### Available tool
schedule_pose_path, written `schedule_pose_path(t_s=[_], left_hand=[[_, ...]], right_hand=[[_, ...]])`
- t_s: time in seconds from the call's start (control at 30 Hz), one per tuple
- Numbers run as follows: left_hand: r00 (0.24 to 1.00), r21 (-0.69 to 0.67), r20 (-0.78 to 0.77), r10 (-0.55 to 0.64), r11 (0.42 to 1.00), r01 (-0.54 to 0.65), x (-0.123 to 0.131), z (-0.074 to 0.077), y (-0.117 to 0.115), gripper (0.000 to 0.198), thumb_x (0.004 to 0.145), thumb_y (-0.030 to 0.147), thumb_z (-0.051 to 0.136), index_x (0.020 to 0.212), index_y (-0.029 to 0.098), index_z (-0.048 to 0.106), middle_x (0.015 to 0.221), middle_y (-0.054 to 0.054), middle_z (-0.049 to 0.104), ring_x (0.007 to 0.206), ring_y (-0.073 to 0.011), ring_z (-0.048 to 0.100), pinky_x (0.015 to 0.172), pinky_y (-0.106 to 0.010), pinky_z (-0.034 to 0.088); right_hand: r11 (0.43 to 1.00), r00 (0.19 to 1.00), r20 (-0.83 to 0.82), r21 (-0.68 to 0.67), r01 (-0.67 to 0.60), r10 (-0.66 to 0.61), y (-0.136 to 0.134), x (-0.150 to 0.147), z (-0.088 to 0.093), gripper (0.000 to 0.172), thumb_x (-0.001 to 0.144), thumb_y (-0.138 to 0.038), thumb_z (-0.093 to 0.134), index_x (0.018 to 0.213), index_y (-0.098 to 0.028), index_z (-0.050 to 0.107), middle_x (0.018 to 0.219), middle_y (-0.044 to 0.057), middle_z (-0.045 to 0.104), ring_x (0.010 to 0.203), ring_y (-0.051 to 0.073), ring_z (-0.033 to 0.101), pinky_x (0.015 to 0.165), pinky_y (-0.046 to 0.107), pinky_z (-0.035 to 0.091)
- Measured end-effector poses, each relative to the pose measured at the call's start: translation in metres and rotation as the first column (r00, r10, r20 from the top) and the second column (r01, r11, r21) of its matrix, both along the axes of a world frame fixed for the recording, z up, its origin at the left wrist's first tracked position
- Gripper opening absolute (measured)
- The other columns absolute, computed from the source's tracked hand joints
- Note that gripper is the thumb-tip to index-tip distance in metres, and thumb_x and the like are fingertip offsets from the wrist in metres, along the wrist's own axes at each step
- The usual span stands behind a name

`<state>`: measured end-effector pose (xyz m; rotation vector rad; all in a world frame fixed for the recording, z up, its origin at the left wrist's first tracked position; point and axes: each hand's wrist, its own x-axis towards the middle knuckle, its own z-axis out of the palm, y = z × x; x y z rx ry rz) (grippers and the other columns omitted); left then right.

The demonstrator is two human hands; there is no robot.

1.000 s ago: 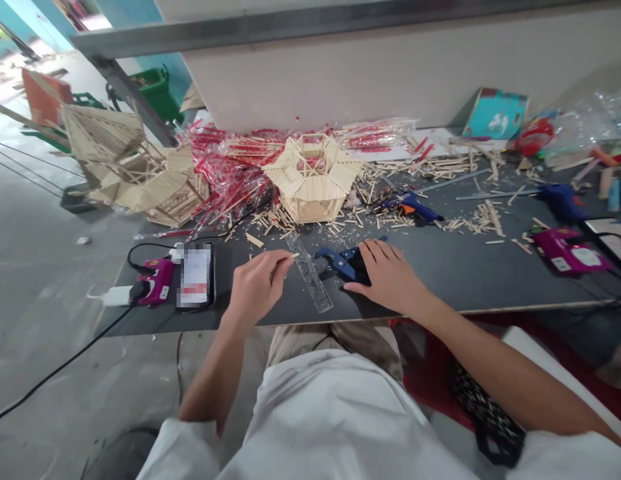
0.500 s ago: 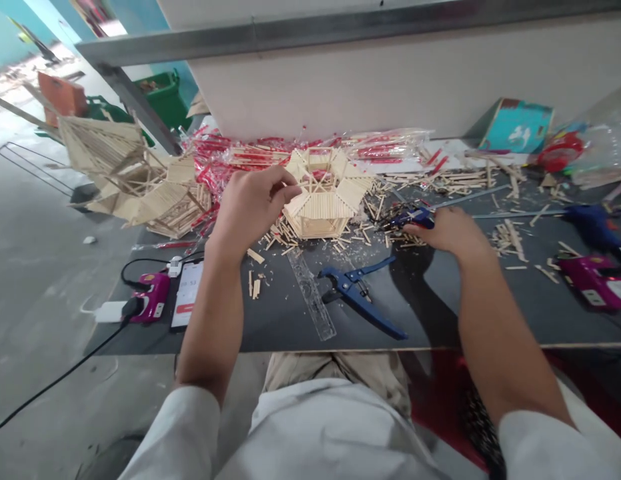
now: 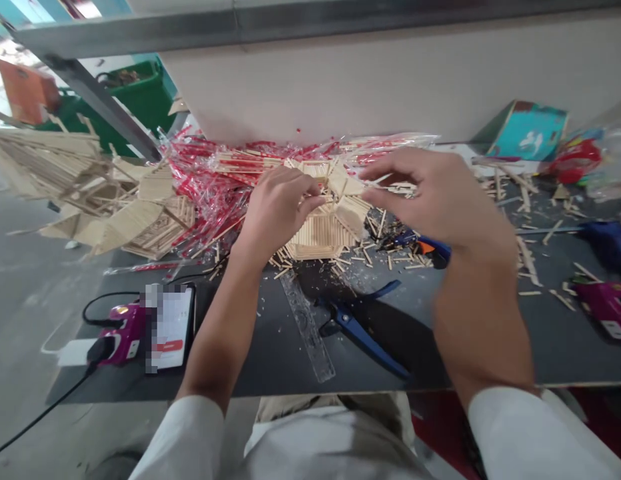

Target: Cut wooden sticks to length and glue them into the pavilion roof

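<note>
A small model building [image 3: 320, 233] made of thin wooden sticks, with a sloped roof of several panels, stands in the middle of the dark table. My left hand [image 3: 280, 210] is at its left side, fingers curled towards the thumb; what they pinch, if anything, is hidden. Over the model's right side hovers my right hand [image 3: 425, 193], thumb and forefinger apart, with nothing visible held. Below it lies a blue glue gun [image 3: 435, 252] with an orange trigger, among loose sticks. A blue cutter [image 3: 370, 340] and a clear ruler [image 3: 307, 327] lie in front of the model.
A larger stick model [image 3: 135, 213] stands at the left. Red-and-clear plastic wrappers [image 3: 205, 180] pile up behind. A phone [image 3: 173, 327] and a purple power strip [image 3: 123, 333] lie front left. Another blue glue gun [image 3: 607, 240] and purple strip [image 3: 603, 303] are at right.
My right hand has let go of the glue gun and come up and left over the model. My left hand has moved slightly right, closer to the model. The camera view has shifted.
</note>
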<state>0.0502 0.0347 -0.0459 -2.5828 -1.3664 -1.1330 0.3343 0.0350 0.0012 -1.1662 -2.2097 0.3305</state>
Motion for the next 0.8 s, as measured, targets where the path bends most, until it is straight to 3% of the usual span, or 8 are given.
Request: schedule_pose_path(t_s=[0.1, 0.23, 0.47, 0.6, 0.8], left_hand=[[1.000, -0.007, -0.018, 0.012, 1.000, -0.012, 0.002, -0.001, 0.000, 0.008, 0.101, 0.026, 0.072, 0.095, 0.021, 0.074, 0.094, -0.003, 0.077, 0.095, -0.0231, 0.070, 0.093, -0.041, 0.054], [1.000, -0.016, -0.009, -0.001, 1.000, 0.001, 0.001, -0.004, 0.001, 0.010, 0.104, 0.028, 0.069, 0.098, 0.023, 0.074, 0.095, -0.003, 0.077, 0.095, -0.0220, 0.071, 0.090, -0.038, 0.055], [1.000, -0.028, 0.013, -0.004, 1.000, 0.005, -0.002, -0.010, 0.006, 0.019, 0.106, 0.038, 0.071, 0.097, 0.022, 0.075, 0.094, -0.003, 0.078, 0.094, -0.0200, 0.072, 0.088, -0.034, 0.055], [1.000, -0.048, 0.010, 0.011, 0.999, -0.010, -0.002, -0.010, 0.006, 0.019, 0.106, 0.038, 0.070, 0.097, 0.023, 0.076, 0.092, -0.003, 0.078, 0.093, -0.0199, 0.072, 0.088, -0.035, 0.056], [0.998, -0.113, 0.056, -0.027, 0.993, 0.033, -0.012, -0.004, 0.004, 0.021, 0.098, 0.038, 0.081, 0.112, 0.023, 0.077, 0.108, -0.004, 0.082, 0.097, -0.0198, 0.076, 0.085, -0.033, 0.061]], right_hand=[[0.992, 0.992, -0.009, -0.025, -0.124, 0.123, 0.011, -0.036, 0.004, 0.028, 0.096, -0.032, 0.076, 0.121, -0.019, 0.080, 0.121, 0.007, 0.081, 0.106, 0.026, 0.076, 0.099, 0.044, 0.060], [0.980, 0.984, 0.022, -0.101, -0.171, 0.174, 0.024, -0.056, -0.014, 0.026, 0.096, -0.032, 0.074, 0.118, -0.019, 0.081, 0.116, 0.008, 0.082, 0.104, 0.025, 0.076, 0.099, 0.043, 0.059], [0.969, 0.983, -0.072, -0.171, -0.179, 0.169, 0.025, -0.060, -0.031, 0.016, 0.099, -0.023, 0.068, 0.106, -0.018, 0.082, 0.097, 0.006, 0.082, 0.082, 0.019, 0.074, 0.081, 0.034, 0.053], [0.974, 0.986, -0.044, -0.151, -0.169, 0.164, 0.025, -0.061, -0.030, 0.016, 0.099, -0.021, 0.067, 0.105, -0.018, 0.081, 0.096, 0.005, 0.082, 0.080, 0.019, 0.073, 0.081, 0.034, 0.052], [0.989, 0.990, 0.069, -0.096, -0.114, 0.121, 0.020, -0.062, -0.025, 0.020, 0.103, -0.026, 0.063, 0.107, -0.020, 0.082, 0.097, 0.006, 0.080, 0.084, 0.022, 0.072, 0.087, 0.038, 0.052]])
